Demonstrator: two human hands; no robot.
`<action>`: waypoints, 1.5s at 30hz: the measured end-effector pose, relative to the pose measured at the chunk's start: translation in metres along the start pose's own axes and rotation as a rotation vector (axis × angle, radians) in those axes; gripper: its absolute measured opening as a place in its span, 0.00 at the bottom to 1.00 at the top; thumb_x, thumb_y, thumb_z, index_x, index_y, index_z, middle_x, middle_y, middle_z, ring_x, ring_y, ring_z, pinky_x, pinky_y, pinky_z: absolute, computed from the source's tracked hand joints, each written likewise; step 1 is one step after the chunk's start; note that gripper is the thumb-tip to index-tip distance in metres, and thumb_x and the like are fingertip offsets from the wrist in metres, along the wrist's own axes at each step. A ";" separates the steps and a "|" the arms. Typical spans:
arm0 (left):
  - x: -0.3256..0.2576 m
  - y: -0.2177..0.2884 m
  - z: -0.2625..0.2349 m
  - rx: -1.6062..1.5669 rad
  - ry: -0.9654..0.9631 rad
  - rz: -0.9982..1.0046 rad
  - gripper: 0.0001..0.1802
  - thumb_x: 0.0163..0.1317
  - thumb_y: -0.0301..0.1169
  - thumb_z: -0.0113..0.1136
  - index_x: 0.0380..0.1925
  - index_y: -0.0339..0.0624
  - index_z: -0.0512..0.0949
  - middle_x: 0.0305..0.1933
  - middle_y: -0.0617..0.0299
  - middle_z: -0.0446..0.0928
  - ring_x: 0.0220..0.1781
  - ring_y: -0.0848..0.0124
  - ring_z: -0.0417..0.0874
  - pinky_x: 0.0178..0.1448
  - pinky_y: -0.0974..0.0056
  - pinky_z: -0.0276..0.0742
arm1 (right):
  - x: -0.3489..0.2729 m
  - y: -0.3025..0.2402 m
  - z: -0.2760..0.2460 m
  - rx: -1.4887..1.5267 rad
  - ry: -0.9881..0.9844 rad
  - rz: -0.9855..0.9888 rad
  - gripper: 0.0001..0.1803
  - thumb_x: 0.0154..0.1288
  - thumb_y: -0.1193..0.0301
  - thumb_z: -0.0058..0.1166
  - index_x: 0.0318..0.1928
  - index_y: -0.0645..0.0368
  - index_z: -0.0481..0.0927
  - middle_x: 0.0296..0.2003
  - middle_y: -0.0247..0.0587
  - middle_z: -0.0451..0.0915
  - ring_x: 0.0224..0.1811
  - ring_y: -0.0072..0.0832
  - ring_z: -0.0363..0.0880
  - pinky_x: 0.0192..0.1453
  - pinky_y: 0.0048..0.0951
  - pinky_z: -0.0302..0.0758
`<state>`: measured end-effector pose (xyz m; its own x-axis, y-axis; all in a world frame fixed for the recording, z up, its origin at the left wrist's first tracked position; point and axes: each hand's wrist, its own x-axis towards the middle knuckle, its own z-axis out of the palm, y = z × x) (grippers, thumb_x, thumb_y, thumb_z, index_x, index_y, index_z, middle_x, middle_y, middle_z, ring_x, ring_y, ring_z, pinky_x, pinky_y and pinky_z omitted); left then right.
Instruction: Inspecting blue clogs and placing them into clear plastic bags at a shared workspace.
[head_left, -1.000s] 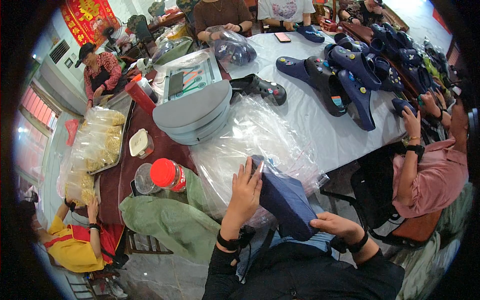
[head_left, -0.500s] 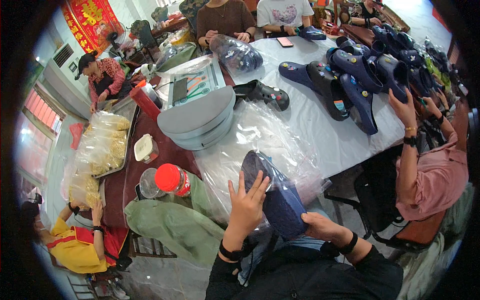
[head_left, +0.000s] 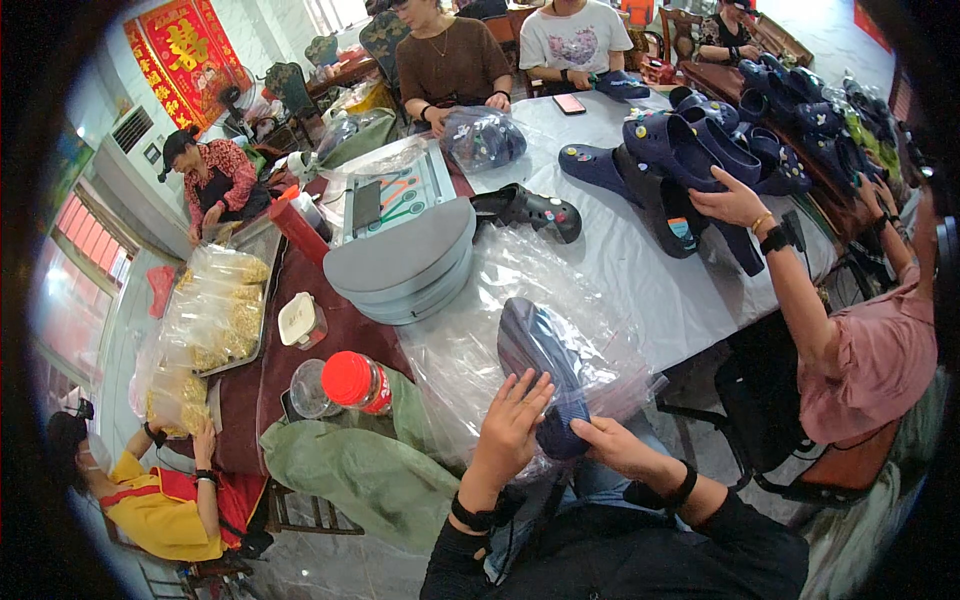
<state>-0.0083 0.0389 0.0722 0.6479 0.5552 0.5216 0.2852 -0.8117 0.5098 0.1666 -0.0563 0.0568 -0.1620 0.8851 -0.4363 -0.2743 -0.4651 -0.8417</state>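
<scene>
I hold a dark blue clog shoe (head_left: 540,370) upright over a pile of clear plastic bags (head_left: 500,310) at the near table edge. My left hand (head_left: 512,425) grips the shoe's left side with its fingers spread over a thin plastic bag. My right hand (head_left: 615,450) clasps the heel end from the right. Both wrists wear black bands.
A grey stack of trays (head_left: 405,270) and a red-lidded jar (head_left: 355,380) stand left of the bags. Several dark blue clogs (head_left: 690,150) lie on the white table (head_left: 640,270). A person in a pink shirt (head_left: 860,350) reaches from the right; other people sit around.
The shoe has tilted more upright and sunk deeper into the plastic. My left hand has slid down its side; my right hand has moved under the heel.
</scene>
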 end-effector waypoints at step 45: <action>-0.013 -0.048 0.065 -1.526 0.631 -0.883 0.46 0.62 0.27 0.59 0.71 0.39 0.38 0.57 0.51 0.71 0.34 0.75 0.75 0.35 0.71 0.70 | 0.010 0.037 -0.030 -0.057 0.089 -0.242 0.15 0.68 0.65 0.52 0.46 0.65 0.79 0.38 0.32 0.79 0.40 0.20 0.74 0.47 0.25 0.71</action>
<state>0.0158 0.0591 -0.0039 0.2603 0.9358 -0.2377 -0.6775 0.3524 0.6456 0.1831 -0.0645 0.0123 -0.0131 0.9696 -0.2443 -0.2409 -0.2402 -0.9404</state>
